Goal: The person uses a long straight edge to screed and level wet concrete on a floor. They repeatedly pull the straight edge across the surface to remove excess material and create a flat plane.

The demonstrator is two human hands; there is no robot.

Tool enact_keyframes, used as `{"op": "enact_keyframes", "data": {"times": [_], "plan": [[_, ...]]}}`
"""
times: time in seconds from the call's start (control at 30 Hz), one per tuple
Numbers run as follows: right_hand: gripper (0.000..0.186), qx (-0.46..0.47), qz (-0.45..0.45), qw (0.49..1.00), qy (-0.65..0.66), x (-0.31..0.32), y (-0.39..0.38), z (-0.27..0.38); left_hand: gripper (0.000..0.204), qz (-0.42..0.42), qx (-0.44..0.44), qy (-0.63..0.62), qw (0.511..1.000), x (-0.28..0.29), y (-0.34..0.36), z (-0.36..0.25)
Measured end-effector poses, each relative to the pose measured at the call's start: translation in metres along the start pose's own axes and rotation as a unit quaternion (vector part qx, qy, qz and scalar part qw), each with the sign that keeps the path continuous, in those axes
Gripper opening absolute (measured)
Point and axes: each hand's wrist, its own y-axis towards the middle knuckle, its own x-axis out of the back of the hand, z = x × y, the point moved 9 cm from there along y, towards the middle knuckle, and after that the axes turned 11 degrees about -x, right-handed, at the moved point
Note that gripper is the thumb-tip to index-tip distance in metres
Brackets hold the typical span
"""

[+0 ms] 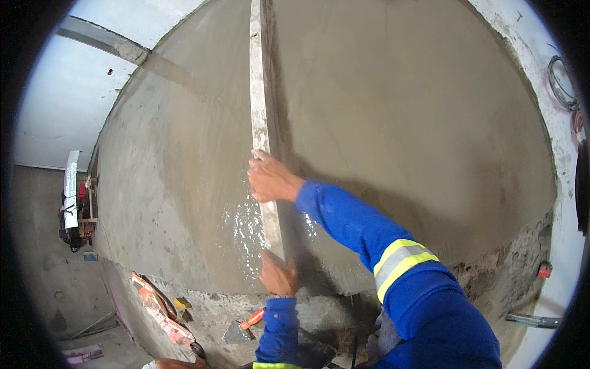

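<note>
A long, whitish straightedge bar (257, 80) stands upright against a grey, freshly plastered wall (405, 104). My right hand (270, 178), in a blue sleeve with a reflective band, is wrapped round the bar near the middle of the view. Below it, my left hand (278, 275) grips the bar's lower part, its wrist in a blue sleeve. Wet, shiny plaster (243, 227) shows on both sides of the bar between my hands. Just below my left hand, a trowel with an orange handle (251, 318) rests by the rough lower band of the wall.
At lower left are pinkish strips (161, 307), a yellow object (183, 304) and part of a bare limb (178, 363), owner unclear. Clustered gear (83, 203) hangs farther left. On the right are coiled cables (560, 80), a small red object (544, 269) and a metal bar (530, 320).
</note>
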Motion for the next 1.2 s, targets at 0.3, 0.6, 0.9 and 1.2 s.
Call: {"op": "enact_keyframes", "data": {"times": [0.3,0.6,0.9,1.2], "plan": [[0.029,-0.008,0.011,1.000,-0.004,0.010,-0.014,-0.012,0.069,0.078,0.028,-0.012,0.996,-0.008,0.000,-0.019],[0.030,-0.005,0.008,1.000,-0.011,0.019,-0.033,-0.007,0.052,0.053,-0.007,-0.024,0.998,-0.003,-0.017,-0.038],[0.028,-0.017,0.017,0.999,-0.025,0.028,-0.045,-0.021,0.054,0.067,0.004,-0.041,0.997,-0.012,-0.023,-0.058],[0.028,-0.004,0.010,1.000,0.004,0.032,-0.054,-0.010,0.054,0.086,0.004,-0.033,0.996,-0.005,-0.037,-0.068]]}}
